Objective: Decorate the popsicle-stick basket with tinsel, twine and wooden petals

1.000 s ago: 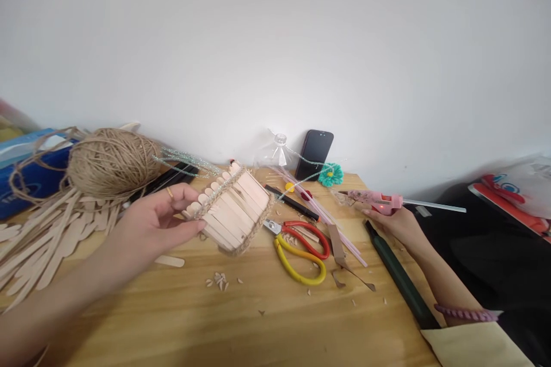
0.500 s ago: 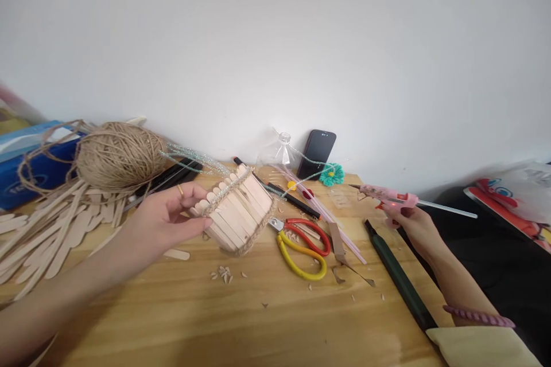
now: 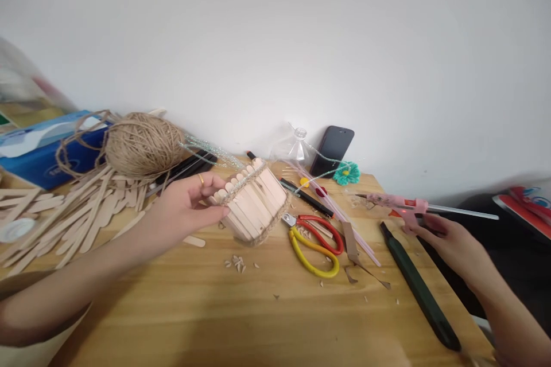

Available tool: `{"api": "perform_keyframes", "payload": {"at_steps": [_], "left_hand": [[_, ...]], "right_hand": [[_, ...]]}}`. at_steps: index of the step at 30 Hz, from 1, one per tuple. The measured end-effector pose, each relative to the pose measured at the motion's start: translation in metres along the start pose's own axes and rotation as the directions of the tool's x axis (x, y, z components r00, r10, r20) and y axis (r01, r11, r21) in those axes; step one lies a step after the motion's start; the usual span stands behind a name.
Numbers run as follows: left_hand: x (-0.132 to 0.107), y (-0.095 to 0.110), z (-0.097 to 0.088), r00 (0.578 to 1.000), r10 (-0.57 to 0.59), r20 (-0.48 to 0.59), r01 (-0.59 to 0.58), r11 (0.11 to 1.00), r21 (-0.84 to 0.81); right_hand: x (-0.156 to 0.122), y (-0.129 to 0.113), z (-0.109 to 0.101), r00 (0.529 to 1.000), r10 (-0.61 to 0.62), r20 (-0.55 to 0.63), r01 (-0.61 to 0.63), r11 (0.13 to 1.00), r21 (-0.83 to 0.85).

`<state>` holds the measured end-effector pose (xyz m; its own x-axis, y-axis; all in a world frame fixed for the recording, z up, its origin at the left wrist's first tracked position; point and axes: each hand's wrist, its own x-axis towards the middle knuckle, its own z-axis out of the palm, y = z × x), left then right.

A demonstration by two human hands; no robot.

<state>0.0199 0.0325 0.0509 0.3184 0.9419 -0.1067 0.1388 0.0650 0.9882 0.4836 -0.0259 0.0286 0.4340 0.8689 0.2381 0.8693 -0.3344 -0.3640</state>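
Note:
My left hand (image 3: 185, 206) pinches one end of a small popsicle-stick basket (image 3: 253, 203), tilted above the table, with twine along its edges. A row of rounded stick ends lines its upper side. At the right, my right hand (image 3: 451, 238) grips the lower handle of a pink hot glue gun (image 3: 404, 206). A clear glue stick (image 3: 465, 212) juts from the gun's back, and its nozzle points left. Red-and-yellow-handled scissors (image 3: 316, 243) lie between the hands, their blades partly hidden. Beneath the gun rests a dark green cutter-like tool (image 3: 419, 287).
Left on the wooden table (image 3: 241, 321) are a twine ball (image 3: 144, 146), many loose popsicle sticks (image 3: 92, 212) and a blue tissue pack (image 3: 64, 157). Against the wall stand a phone (image 3: 333, 149) and a clear bottle top (image 3: 299, 146), near a teal pipe-cleaner flower (image 3: 346, 172).
The view has turned left, so the table things appear farther right. My right hand has shifted from near the trigger to lower on the glue gun's handle. My left hand still holds the basket.

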Motion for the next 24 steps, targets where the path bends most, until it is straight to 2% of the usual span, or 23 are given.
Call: {"api": "perform_keyframes", "payload": {"at_steps": [2,4,5,6,7,8,9,10,11,12,13,15,18,24], "left_hand": [[0.003,-0.002,-0.001,1.000,0.009,0.023,-0.009,1.000,-0.003],[0.005,-0.005,-0.002,0.999,0.020,0.042,-0.020,1.000,0.005],[0.006,-0.006,-0.002,0.998,0.028,0.051,-0.029,1.000,0.006],[0.007,-0.007,-0.002,0.997,0.040,0.060,-0.040,0.999,0.006],[0.007,-0.009,-0.003,0.996,0.052,0.072,-0.052,0.999,0.005],[0.007,-0.010,-0.003,0.995,0.064,0.078,-0.065,0.998,0.005],[0.007,-0.010,-0.003,0.994,0.072,0.083,-0.073,0.997,0.005],[0.007,-0.011,-0.003,0.994,0.075,0.084,-0.076,0.997,0.006],[0.007,-0.011,-0.004,0.994,0.076,0.082,-0.077,0.997,0.005],[0.007,-0.012,-0.004,0.994,0.077,0.075,-0.077,0.997,0.001],[0.007,-0.012,-0.005,0.994,0.079,0.069,-0.079,0.997,-0.007],[0.006,-0.012,-0.005,0.995,0.079,0.061,-0.077,0.997,-0.026],[0.007,-0.013,-0.006,0.996,0.068,0.064,-0.065,0.997,-0.051],[0.008,-0.014,-0.007,0.993,0.102,0.056,-0.098,0.993,-0.071]], "right_hand": [[-0.018,-0.016,-0.014,0.993,0.056,-0.102,-0.066,0.993,-0.099],[-0.045,-0.045,-0.020,0.970,0.071,-0.234,-0.106,0.984,-0.140],[-0.059,-0.065,-0.019,0.966,0.034,-0.258,-0.071,0.988,-0.135],[-0.074,-0.086,-0.015,0.965,-0.062,-0.255,0.034,0.993,-0.114],[-0.088,-0.109,-0.009,0.957,-0.246,-0.157,0.238,0.969,-0.065],[-0.101,-0.131,-0.001,0.878,-0.469,-0.094,0.473,0.881,0.020],[-0.110,-0.152,0.009,0.781,-0.624,-0.003,0.618,0.773,0.141],[-0.118,-0.170,0.020,0.700,-0.707,0.096,0.673,0.699,0.243],[-0.122,-0.185,0.031,0.644,-0.741,0.192,0.676,0.668,0.312],[-0.125,-0.197,0.041,0.613,-0.741,0.274,0.657,0.670,0.346],[-0.125,-0.205,0.051,0.590,-0.732,0.339,0.637,0.681,0.362],[-0.122,-0.215,0.065,0.579,-0.687,0.439,0.577,0.726,0.374],[-0.117,-0.220,0.074,0.552,-0.668,0.498,0.528,0.743,0.411],[-0.112,-0.223,0.075,0.462,-0.694,0.552,0.487,0.719,0.496]]}}
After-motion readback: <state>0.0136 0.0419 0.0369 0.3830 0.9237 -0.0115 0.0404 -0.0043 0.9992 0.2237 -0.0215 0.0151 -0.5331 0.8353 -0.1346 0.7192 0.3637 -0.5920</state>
